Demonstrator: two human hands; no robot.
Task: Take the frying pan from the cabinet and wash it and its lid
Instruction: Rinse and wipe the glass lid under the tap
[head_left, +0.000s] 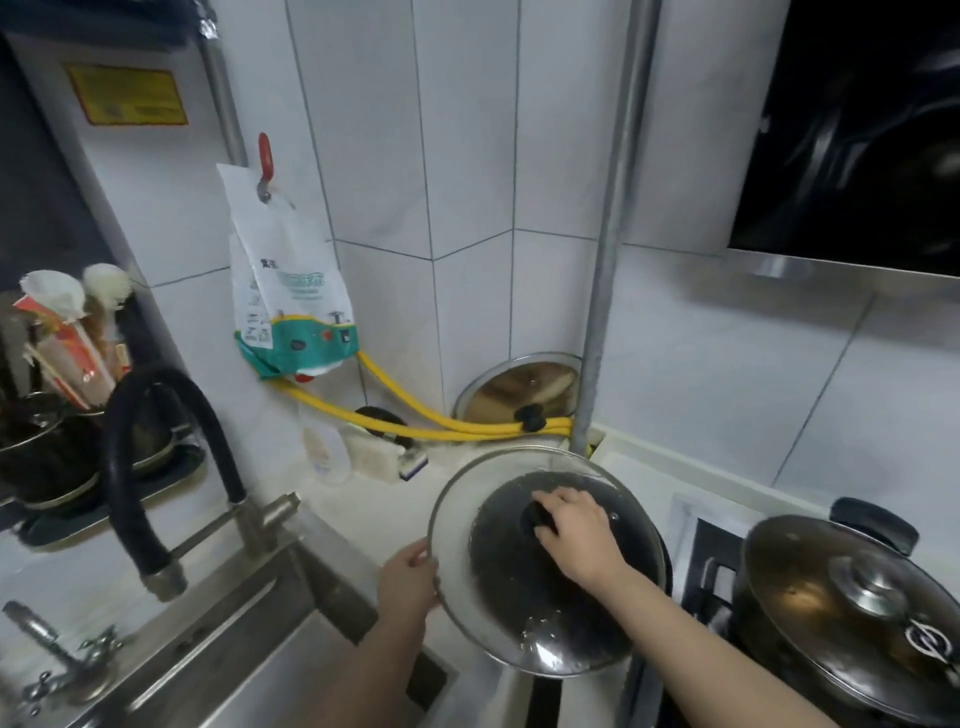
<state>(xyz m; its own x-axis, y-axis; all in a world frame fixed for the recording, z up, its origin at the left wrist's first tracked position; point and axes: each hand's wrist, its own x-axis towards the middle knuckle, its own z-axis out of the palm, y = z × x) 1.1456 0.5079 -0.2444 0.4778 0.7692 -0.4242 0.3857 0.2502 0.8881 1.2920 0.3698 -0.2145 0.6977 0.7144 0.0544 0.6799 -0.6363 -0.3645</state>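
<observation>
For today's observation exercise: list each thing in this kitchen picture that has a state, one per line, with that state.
Glass lid: tilted, wet, held over the dark pan.
Right hand: grips the lid's knob.
Left hand: holds the lid's rim.
Pot: covered by its lid, on the stove.
Second lid: leaning against the wall.
Faucet: no water visible.

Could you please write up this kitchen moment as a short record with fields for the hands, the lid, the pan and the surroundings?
left hand: grips the glass lid's rim
right hand: holds the lid's black knob
glass lid: wet with droplets, over the frying pan
frying pan: dark, mostly hidden beneath the lid
sink: left of the lid, black faucet above it
second lid: leaning on the tiled wall
steel pot: lidded, on the stove at right
</observation>
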